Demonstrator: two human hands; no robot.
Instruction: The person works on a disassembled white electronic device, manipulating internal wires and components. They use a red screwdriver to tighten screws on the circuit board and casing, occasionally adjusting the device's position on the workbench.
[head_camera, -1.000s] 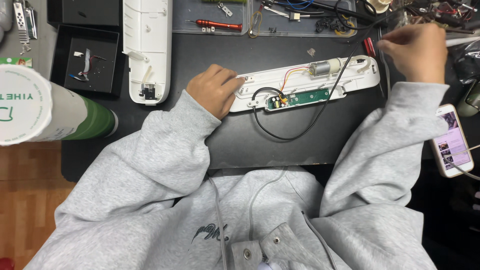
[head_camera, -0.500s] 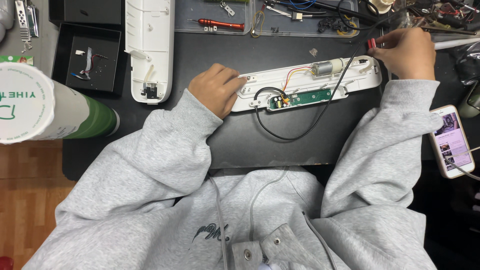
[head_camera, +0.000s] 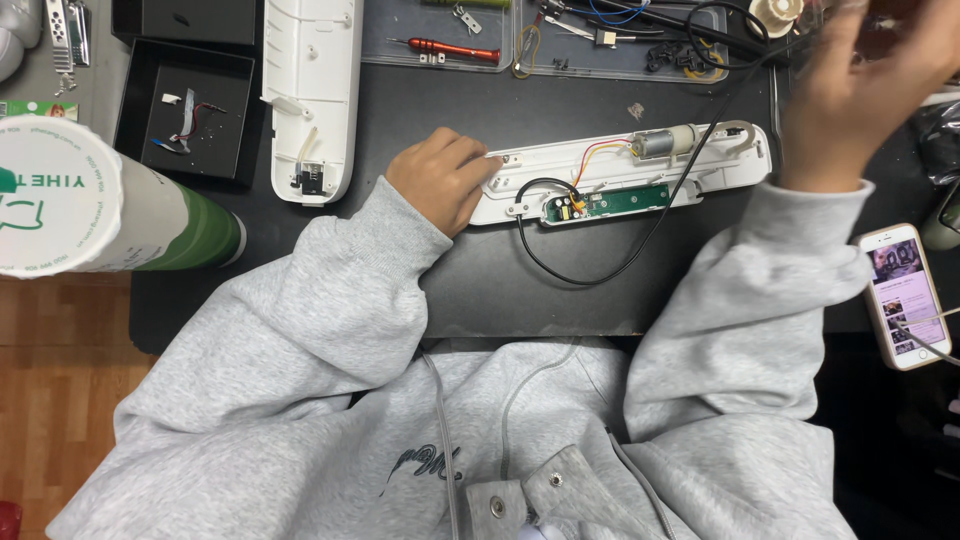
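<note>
While left hand (head_camera: 440, 180) presses opened white casing (head_camera: 620, 172), right hand (head_camera: 860, 95) blurred, grip unclear, phone (head_camera: 903, 295) beside.

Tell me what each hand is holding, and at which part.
The left hand presses the open white casing at its left end. The right hand is blurred; its grip cannot be told.

Green canister with white lid (head_camera: 90, 205) at left; red screwdriver (head_camera: 450, 49) in tray; phone (head_camera: 903, 295) at right.
</note>
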